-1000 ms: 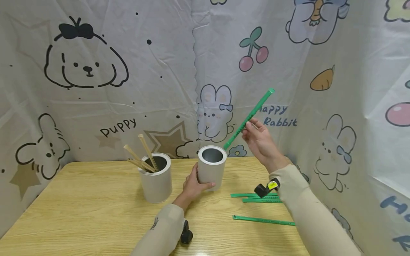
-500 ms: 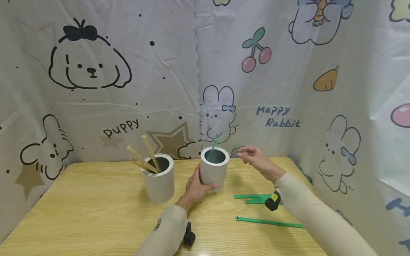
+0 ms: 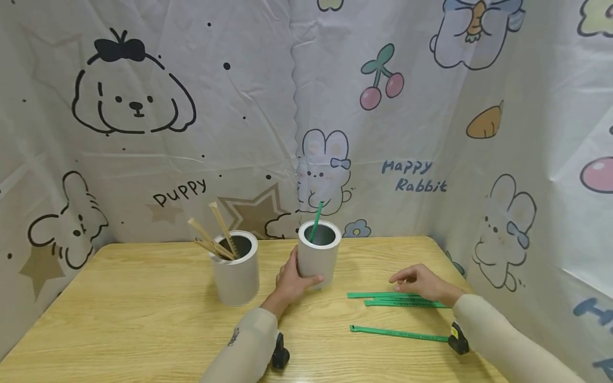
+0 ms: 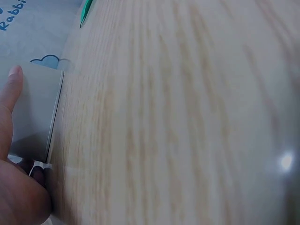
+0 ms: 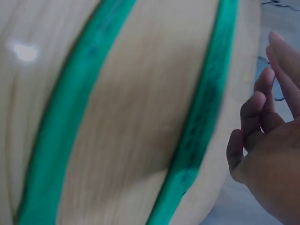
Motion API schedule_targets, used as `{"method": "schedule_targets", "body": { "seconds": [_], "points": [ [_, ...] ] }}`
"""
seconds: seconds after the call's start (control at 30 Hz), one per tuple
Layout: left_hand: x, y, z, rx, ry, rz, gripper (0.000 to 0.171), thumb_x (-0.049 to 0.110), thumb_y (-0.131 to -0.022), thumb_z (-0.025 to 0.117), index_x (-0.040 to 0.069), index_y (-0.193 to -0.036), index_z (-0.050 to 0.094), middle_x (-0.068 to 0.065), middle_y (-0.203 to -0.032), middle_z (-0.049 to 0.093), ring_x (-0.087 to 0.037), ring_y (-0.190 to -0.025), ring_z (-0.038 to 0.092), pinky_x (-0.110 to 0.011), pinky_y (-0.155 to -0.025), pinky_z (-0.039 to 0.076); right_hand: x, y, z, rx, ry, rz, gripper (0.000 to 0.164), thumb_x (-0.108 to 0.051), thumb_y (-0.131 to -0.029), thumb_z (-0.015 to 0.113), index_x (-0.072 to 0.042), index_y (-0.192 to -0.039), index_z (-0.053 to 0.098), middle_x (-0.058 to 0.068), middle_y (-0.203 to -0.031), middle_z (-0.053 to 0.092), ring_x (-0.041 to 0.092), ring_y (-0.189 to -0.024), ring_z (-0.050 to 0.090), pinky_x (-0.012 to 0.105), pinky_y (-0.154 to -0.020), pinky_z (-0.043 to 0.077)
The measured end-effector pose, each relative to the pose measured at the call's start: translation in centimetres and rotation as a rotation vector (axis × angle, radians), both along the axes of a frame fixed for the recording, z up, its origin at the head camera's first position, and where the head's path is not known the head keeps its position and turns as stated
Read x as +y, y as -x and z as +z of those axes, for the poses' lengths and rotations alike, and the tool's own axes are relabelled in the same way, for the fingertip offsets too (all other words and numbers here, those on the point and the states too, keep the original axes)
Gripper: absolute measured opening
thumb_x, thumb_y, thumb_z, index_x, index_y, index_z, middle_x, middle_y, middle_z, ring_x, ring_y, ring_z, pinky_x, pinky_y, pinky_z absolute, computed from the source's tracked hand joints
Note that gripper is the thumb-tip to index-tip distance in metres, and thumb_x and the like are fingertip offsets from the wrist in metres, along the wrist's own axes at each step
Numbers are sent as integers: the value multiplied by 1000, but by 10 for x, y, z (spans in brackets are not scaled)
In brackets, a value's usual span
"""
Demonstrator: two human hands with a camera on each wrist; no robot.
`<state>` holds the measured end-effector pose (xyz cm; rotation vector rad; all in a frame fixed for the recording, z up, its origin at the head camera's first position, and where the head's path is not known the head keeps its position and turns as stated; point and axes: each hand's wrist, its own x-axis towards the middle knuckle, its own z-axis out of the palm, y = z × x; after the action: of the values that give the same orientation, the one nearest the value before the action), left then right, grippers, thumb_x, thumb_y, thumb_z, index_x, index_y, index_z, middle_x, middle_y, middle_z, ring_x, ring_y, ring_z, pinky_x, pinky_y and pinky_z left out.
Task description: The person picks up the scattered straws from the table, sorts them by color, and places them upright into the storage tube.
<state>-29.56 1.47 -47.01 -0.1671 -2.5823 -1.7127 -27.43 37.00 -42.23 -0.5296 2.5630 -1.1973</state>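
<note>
In the head view my left hand (image 3: 290, 279) grips a white cylindrical holder (image 3: 316, 263) low on its side, thumb across the front. The left wrist view shows the thumb along the wall of the holder (image 4: 35, 112). One slim green stick (image 3: 317, 221) stands in it, leaning against the rim. My right hand (image 3: 423, 283) hovers over a small group of long narrow green sticks (image 3: 378, 295) with dark print. Its fingers are loosely bent with nothing between them, as the right hand (image 5: 269, 122) also shows in the right wrist view.
Another white holder (image 3: 235, 279) stands to the left, with several tan sticks (image 3: 222, 229) leaning out of it. A single green stick (image 3: 397, 333) lies nearer on the wooden table (image 3: 143, 319). A printed cloth (image 3: 249, 106) hangs behind and to the sides.
My right hand has let go of a green stick, which now stands in the held holder, and has moved down and right over the lying sticks. My left hand keeps its grip.
</note>
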Motion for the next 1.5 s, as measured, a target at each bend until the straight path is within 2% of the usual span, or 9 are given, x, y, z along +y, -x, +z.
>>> {"method": "schedule_targets", "body": {
  "seconds": [0.4, 0.53, 0.67, 0.77, 1.0, 1.13, 1.33, 1.43, 1.5],
  "points": [
    [2, -1, -1, -10, 7, -3, 106, 32, -78, 89, 20, -161, 23, -16, -157, 43, -43, -143, 39, -65, -115, 25, -2, 2, -17, 71, -92, 24, 7, -1, -90, 72, 5, -92, 74, 11, -81, 68, 3, -69, 49, 18, -62, 44],
    [2, -2, -2, -19, -8, -3, 106, 31, -77, 89, 19, -161, 24, -16, -157, 43, -43, -143, 38, -65, -115, 25, -5, 3, -7, 80, -105, 1, 8, -3, -92, 70, 5, -92, 73, 11, -83, 67, 4, -69, 48, 19, -62, 44],
    [3, -1, -5, -24, -7, -6, 107, 32, -78, 89, 20, -161, 24, -16, -158, 43, -43, -143, 38, -65, -115, 24, -11, 7, 22, 87, -68, -125, 19, -16, -98, 67, 1, -105, 72, 10, -99, 68, 9, -81, 54, 24, -71, 48],
    [3, -1, -6, -28, -8, -5, 106, 32, -78, 89, 20, -161, 24, -15, -158, 43, -42, -144, 37, -65, -116, 24, -24, 10, 54, 64, 129, -231, 19, -24, -101, 63, -9, -108, 72, -1, -101, 68, 9, -91, 57, 28, -84, 49],
    [1, 0, -7, -27, -1, -2, 107, 34, -77, 89, 20, -161, 24, -14, -158, 43, -41, -144, 37, -64, -116, 24, -94, 19, 119, -32, 1071, -179, 21, -14, -105, 53, -21, -93, 69, -9, -88, 66, 7, -83, 56, 24, -87, 42],
    [0, -1, -5, -19, -1, -2, 107, 34, -77, 89, 19, -161, 24, -14, -158, 43, -41, -144, 38, -64, -116, 24, -139, 29, 131, -31, 1269, -137, 24, -17, -104, 52, -24, -88, 69, -11, -85, 68, 7, -83, 56, 26, -87, 39],
    [0, 0, -2, -21, 6, -5, 107, 35, -78, 88, 20, -161, 23, -14, -158, 43, -41, -144, 38, -64, -116, 24, -178, 43, 114, -87, 1178, -281, 26, -15, -106, 50, -24, -88, 66, -12, -82, 61, 7, -80, 52, 24, -86, 40],
    [0, 1, -1, -20, 14, 1, 107, 35, -78, 88, 20, -161, 23, -13, -158, 43, -40, -144, 38, -63, -116, 25, -179, 47, 101, -112, 1005, -373, 12, -16, -106, 51, -19, -103, 62, -9, -88, 57, 8, -82, 51, 24, -86, 40],
    [0, 2, -1, -17, 16, 4, 106, 35, -78, 88, 21, -161, 24, -13, -158, 43, -39, -144, 38, -63, -116, 25, -174, 49, 95, -126, 899, -400, 18, -18, -107, 50, -13, -122, 58, -8, -97, 55, 8, -85, 51, 25, -87, 39]
  ]
}}
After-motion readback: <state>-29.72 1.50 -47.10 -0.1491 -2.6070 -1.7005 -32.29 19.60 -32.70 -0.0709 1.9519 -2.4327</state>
